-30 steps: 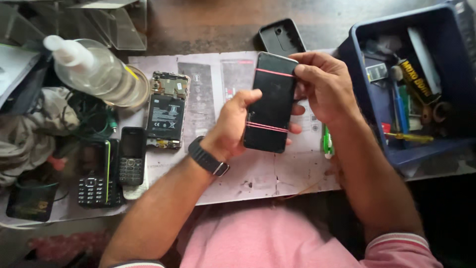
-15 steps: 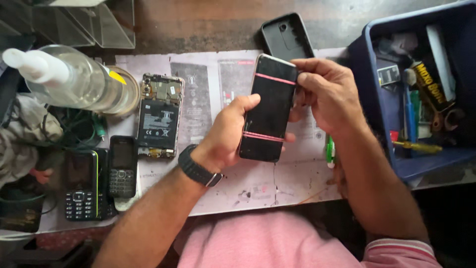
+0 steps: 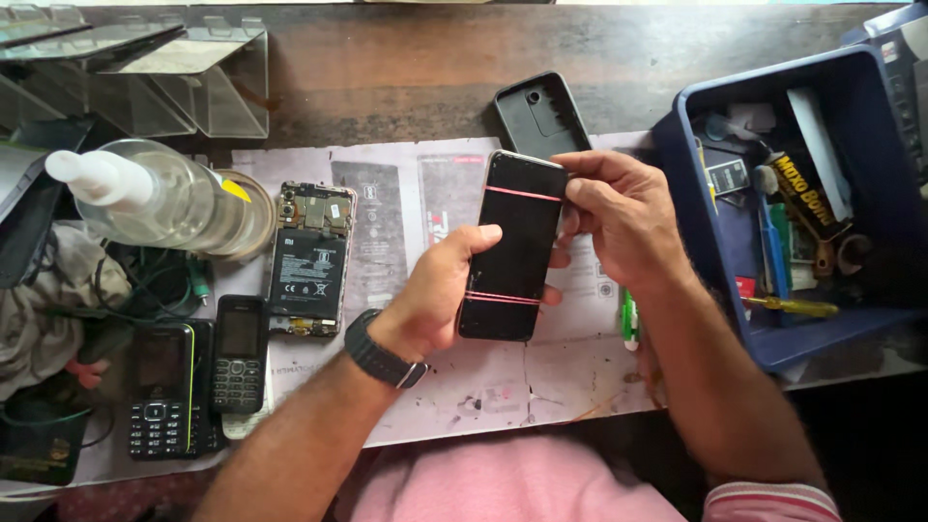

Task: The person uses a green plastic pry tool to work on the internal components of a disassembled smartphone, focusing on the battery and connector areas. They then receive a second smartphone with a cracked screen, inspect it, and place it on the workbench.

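Smartphone [image 3: 512, 246], rubber-banded, is clamped between left hand [image 3: 435, 295] fingers and right hand [image 3: 623, 217] fingers.

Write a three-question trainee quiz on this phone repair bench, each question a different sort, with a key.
1. True or false: the black smartphone held in both hands has two red rubber bands around it.
2. Multiple choice: where does the opened phone with its battery showing lie? A) in the blue bin B) on the paper mat, left of the held phone C) inside the clear spray bottle
3. Fill in: the empty black phone case lies on the wooden table, just beyond the ____ hand.

Key
1. True; the left hand grips the lower part, the right hand the upper edge.
2. B
3. right
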